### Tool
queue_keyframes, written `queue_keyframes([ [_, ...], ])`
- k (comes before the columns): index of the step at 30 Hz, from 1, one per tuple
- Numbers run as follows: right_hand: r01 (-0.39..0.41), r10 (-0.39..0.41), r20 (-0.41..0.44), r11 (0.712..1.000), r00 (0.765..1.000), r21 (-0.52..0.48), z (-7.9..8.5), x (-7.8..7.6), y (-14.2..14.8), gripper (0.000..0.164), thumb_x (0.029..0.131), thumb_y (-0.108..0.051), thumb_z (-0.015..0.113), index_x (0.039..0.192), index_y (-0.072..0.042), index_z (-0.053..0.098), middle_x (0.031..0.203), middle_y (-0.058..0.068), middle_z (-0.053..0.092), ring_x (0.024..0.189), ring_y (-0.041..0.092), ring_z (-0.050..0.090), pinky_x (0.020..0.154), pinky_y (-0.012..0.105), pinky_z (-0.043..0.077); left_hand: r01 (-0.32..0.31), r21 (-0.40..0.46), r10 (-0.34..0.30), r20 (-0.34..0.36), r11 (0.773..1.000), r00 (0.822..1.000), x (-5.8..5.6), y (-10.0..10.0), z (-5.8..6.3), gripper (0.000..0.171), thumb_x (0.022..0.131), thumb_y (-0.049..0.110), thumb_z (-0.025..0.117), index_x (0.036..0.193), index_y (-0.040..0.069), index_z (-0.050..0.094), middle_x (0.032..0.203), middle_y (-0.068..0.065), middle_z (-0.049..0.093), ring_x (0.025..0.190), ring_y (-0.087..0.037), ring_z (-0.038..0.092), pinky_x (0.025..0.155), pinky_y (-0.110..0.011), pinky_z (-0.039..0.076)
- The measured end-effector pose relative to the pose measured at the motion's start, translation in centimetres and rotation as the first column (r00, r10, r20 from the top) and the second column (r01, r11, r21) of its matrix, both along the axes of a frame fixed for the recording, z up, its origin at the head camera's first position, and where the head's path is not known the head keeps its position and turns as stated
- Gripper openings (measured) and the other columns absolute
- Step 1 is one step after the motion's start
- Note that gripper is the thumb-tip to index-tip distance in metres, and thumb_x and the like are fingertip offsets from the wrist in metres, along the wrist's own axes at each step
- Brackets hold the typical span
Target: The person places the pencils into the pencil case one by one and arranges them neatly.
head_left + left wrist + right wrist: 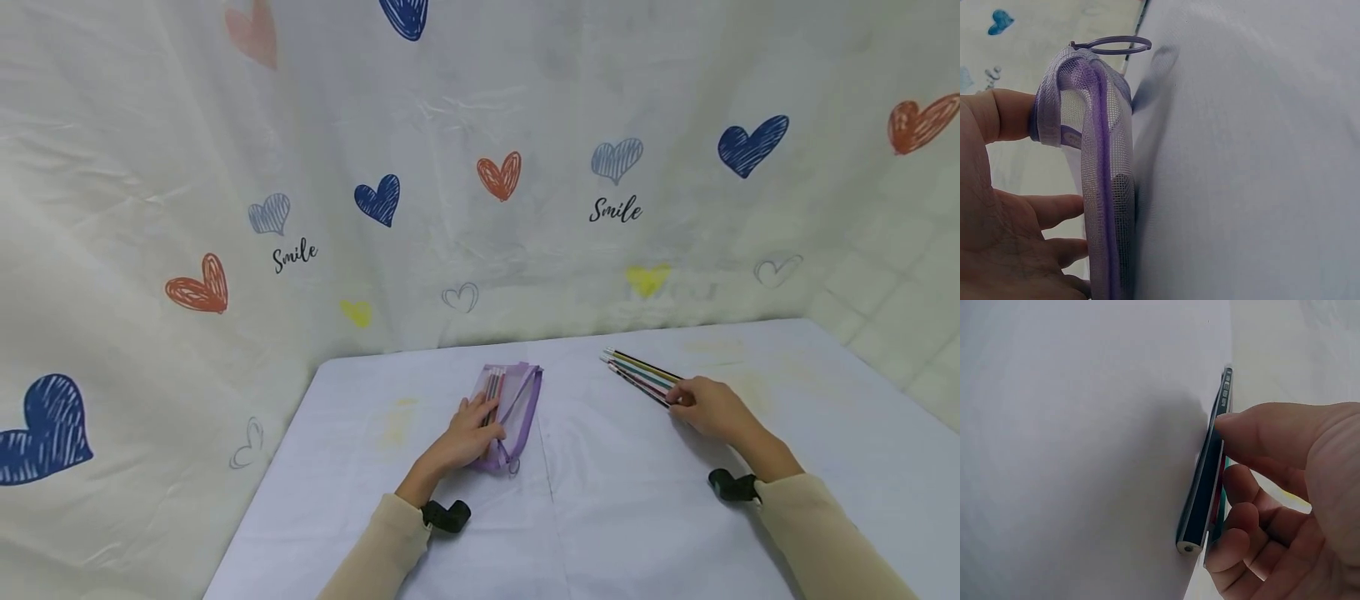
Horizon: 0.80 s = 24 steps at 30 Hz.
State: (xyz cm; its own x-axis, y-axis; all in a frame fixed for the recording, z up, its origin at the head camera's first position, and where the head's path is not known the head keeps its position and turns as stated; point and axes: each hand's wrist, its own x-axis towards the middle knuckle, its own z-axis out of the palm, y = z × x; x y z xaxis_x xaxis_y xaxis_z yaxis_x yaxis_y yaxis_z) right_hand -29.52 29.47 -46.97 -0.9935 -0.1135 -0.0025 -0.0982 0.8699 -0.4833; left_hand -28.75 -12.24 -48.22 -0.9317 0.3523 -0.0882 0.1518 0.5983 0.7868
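A purple mesh zip pencil case [531, 408] lies on the table, its zip along the right side. Several pencils [492, 385] show at its left part, close to the fingers. My left hand [467, 433] rests on the case with fingers extended; in the left wrist view its thumb touches the purple strap at the case's end [1050, 106]. To the right, my right hand [708, 408] pinches the near ends of several pencils [637, 367], which fan out on the table. In the right wrist view the thumb presses a dark pencil [1205, 494], with the other fingers curled beside it.
A white cloth covers the table [600, 517], with faint yellow patches on it. Behind stands a pale curtain [540, 100] printed with hearts and the word Smile. A ring pull [513, 467] hangs at the case's near end.
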Motion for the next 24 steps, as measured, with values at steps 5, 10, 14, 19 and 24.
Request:
queue_keyframes([
  [5,0.001,-0.001,0.0,1.0,1.0,0.007,-0.14,0.14,0.15,0.016,0.089,-0.012,0.071,0.102,-0.002,0.071,0.084,0.008,0.058,0.079,0.023,0.052,0.064,0.033,0.039,-0.004,0.0,0.004,0.007,1.0,1.0,0.09,0.08,0.07,0.08,0.086,0.038,0.059,0.16,0.014,0.037,0.173,-0.014,0.013,0.159,-0.044,-0.003,0.121,-0.073,0.004],
  [10,0.002,-0.002,0.0,1.0,1.0,0.024,0.15,0.32,0.04,0.014,0.088,-0.014,0.072,0.097,-0.003,0.07,0.082,0.006,0.056,0.077,0.022,0.051,0.063,0.032,0.038,-0.002,0.002,0.002,0.011,1.0,1.0,0.19,0.12,0.21,0.079,0.087,0.037,0.059,0.16,0.015,0.037,0.173,-0.013,0.013,0.159,-0.043,-0.003,0.121,-0.073,0.004],
  [14,0.008,-0.008,-0.003,1.0,1.0,0.029,0.35,0.52,-0.07,0.011,0.087,-0.015,0.071,0.09,-0.004,0.07,0.08,0.005,0.06,0.075,0.021,0.053,0.063,0.031,0.039,0.0,-0.002,0.0,0.007,1.0,1.0,0.1,0.1,0.06,0.079,0.087,0.038,0.058,0.16,0.015,0.036,0.173,-0.013,0.013,0.159,-0.043,-0.003,0.12,-0.073,0.004],
  [19,0.007,-0.007,-0.015,0.999,1.0,0.037,0.38,0.69,-0.15,0.007,0.083,-0.013,0.066,0.082,-0.006,0.068,0.075,0.003,0.062,0.069,0.018,0.052,0.061,0.031,0.039,0.001,-0.009,-0.001,-0.004,1.0,1.0,-0.01,0.13,-0.09,0.08,0.086,0.039,0.058,0.16,0.015,0.037,0.173,-0.014,0.014,0.159,-0.044,-0.003,0.12,-0.073,0.004],
  [24,0.008,-0.008,-0.002,0.998,1.0,0.059,0.39,0.86,-0.17,0.005,0.082,-0.013,0.065,0.079,-0.008,0.065,0.074,0.003,0.06,0.068,0.018,0.051,0.06,0.031,0.038,0.001,-0.006,-0.001,-0.008,1.0,1.0,0.04,0.21,-0.02,0.078,0.088,0.037,0.059,0.16,0.014,0.038,0.172,-0.015,0.014,0.159,-0.045,-0.002,0.12,-0.074,0.004],
])
